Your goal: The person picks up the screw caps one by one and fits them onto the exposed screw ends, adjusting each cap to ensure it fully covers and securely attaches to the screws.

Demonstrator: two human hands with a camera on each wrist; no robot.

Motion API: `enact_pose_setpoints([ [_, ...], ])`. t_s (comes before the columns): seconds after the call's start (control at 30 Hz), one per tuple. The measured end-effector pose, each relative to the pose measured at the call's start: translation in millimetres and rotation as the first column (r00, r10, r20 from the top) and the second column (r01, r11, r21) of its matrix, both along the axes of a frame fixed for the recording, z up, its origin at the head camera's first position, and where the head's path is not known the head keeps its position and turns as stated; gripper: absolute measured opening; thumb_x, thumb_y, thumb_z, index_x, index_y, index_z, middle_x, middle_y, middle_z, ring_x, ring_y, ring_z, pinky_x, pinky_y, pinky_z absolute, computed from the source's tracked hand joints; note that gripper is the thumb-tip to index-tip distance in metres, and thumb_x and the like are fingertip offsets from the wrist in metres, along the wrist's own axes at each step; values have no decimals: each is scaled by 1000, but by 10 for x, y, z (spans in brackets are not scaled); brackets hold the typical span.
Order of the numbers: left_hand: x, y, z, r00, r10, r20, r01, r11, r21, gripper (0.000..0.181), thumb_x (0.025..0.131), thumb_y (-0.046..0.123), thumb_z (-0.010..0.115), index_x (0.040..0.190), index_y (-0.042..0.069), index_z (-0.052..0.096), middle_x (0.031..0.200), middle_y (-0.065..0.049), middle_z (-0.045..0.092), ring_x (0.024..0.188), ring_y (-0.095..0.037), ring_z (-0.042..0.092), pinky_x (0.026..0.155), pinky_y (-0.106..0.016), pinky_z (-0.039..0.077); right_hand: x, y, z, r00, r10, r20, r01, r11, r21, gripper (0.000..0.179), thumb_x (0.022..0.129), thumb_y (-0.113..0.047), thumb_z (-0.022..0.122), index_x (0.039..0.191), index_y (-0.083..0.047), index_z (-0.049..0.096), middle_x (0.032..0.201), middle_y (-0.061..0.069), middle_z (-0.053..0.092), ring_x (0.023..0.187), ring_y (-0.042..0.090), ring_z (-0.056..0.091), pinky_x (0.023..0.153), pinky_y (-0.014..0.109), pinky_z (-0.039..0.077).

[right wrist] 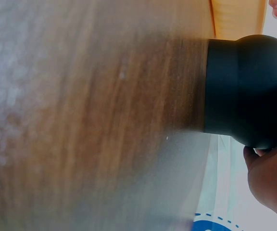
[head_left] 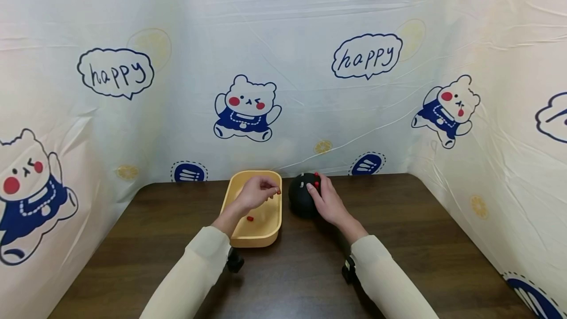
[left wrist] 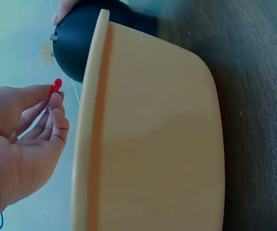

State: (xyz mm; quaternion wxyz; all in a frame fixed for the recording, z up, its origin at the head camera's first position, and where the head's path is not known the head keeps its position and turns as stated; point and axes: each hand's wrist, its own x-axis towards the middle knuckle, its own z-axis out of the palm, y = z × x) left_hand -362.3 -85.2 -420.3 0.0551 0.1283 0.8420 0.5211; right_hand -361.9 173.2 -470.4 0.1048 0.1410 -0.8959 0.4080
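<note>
My left hand (head_left: 256, 192) is over the right side of a yellow tray (head_left: 257, 241), pinching a small red cap (left wrist: 56, 85) between thumb and fingertips. To the tray's right stands a black dome (head_left: 301, 206) on a narrower round base, which shows in the right wrist view. Silver threaded studs (left wrist: 53, 37) stick out of its top. Two red caps (head_left: 316, 184) sit near the top on its right side. My right hand (head_left: 330, 203) grips the dome from the right, thumb across its upper front.
One more red cap (head_left: 250, 218) lies on the tray's floor. The brown wooden table (head_left: 292, 279) ends at a printed curtain (head_left: 301, 112) hanging close behind and at both sides. Dark wrist cameras (head_left: 235, 261) sit below both cuffs.
</note>
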Motion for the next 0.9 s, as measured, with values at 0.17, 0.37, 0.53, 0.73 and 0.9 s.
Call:
enact_pose_setpoints([
  [0.17, -33, 63, 2, 1000, 12, -26, -12, 1000, 26, 13, 98, 11, 69, 107, 3, 74, 106, -22, 71, 92, -34, 64, 77, -34, 55, 5, -3, -9, 1000, -4, -1, 4, 1000, 0, 69, 108, -51, 42, 156, -4, 29, 153, 23, 39, 138, 38, 45, 114, 57, 36],
  [0.37, -40, 133, 37, 998, 24, -61, -21, 999, 37, 15, 97, 13, 71, 109, 4, 74, 104, -13, 73, 91, -30, 63, 78, -32, 55, -4, -2, -9, 1000, -4, -3, 4, 1000, 2, 69, 108, -50, 42, 156, -3, 29, 153, 23, 39, 138, 39, 45, 114, 57, 37],
  [0.53, -64, 208, 54, 990, 46, -133, -39, 998, 52, 14, 96, 18, 73, 107, 10, 78, 99, -4, 75, 87, -21, 62, 78, -30, 54, -20, 5, -8, 1000, -6, 7, 6, 1000, 15, 70, 108, -53, 41, 157, -4, 27, 153, 22, 38, 138, 38, 45, 115, 56, 36],
  [0.73, -78, 323, 104, 974, 99, -203, -88, 994, 63, 13, 96, 22, 74, 105, 15, 80, 97, 0, 74, 88, -22, 62, 78, -32, 55, -28, 3, -19, 1000, -3, 4, 3, 1000, 18, 70, 108, -53, 41, 156, -3, 28, 152, 23, 39, 137, 38, 47, 115, 56, 36],
  [0.9, -108, 413, 133, 962, 110, -250, -90, 992, 89, 15, 96, 21, 75, 107, 12, 80, 97, 0, 75, 87, -21, 62, 78, -30, 56, -31, 1, -23, 1000, -7, 12, 7, 1000, 15, 71, 108, -53, 41, 157, -4, 27, 153, 22, 38, 138, 37, 46, 116, 55, 36],
])
